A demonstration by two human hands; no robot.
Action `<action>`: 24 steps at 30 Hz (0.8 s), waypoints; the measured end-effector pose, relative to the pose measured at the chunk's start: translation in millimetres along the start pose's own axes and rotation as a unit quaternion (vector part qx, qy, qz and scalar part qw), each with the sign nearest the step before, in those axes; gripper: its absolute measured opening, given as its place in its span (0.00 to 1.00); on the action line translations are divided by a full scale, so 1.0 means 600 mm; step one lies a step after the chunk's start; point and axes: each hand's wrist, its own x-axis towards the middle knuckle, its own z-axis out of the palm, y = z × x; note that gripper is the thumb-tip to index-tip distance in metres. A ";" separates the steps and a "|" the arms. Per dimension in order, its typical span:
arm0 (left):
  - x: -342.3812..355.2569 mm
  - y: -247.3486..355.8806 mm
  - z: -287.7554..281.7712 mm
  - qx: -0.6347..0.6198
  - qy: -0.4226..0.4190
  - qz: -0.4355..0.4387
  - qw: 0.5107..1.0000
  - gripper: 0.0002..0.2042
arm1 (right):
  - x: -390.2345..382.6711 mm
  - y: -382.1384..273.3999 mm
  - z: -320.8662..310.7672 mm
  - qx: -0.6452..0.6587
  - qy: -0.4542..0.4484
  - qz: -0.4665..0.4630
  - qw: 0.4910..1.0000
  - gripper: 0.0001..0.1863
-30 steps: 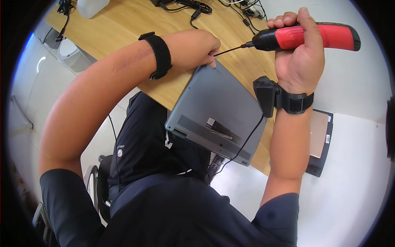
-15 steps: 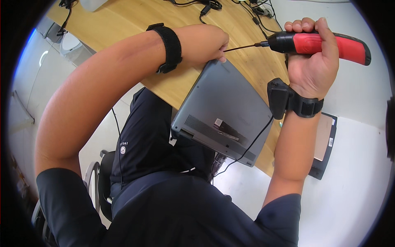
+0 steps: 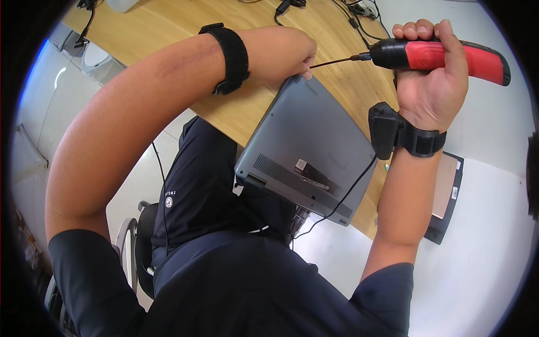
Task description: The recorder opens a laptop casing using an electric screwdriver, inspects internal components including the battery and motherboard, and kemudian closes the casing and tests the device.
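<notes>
My right hand (image 3: 435,84) wraps round a red and black electric screwdriver (image 3: 477,60), held level above the table's right side with its long thin shaft toward the left. At the shaft's tip, the fingers of my left hand (image 3: 303,53) are pinched together; what lies between them is hidden. Just below that hand is a grey laptop (image 3: 306,132), turned with its underside up and set at a slant across the table's near edge. A corner of it lies beside my left fingertips; whether they touch it, I cannot tell. A small dark strip with a white end (image 3: 311,174) rests on its underside.
The wooden table (image 3: 163,36) carries black cables and plugs (image 3: 289,7) at the back. One black cord (image 3: 351,191) crosses the laptop's right corner from my right wrist strap. A flat dark device with a tan panel (image 3: 446,196) lies to the right, beyond my right forearm.
The whole view has shifted slightly. Both hands, the electric screwdriver and the laptop keep nearly the same places relative to one another.
</notes>
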 end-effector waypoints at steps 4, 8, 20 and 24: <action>0.001 0.006 -0.005 0.012 -0.015 -0.016 1.000 0.11 | 0.003 -0.001 -0.006 0.002 -0.004 0.000 1.000 0.09; -0.001 0.011 -0.005 0.013 -0.014 -0.030 0.999 0.11 | -0.001 -0.002 0.002 -0.002 0.016 -0.009 1.000 0.09; 0.008 0.014 -0.006 0.015 -0.017 0.004 1.000 0.10 | 0.017 -0.008 -0.033 -0.022 -0.064 -0.014 0.998 0.08; 0.005 0.018 -0.020 -0.018 -0.050 -0.009 0.999 0.08 | -0.020 0.020 0.040 -0.129 0.034 -0.103 0.986 0.11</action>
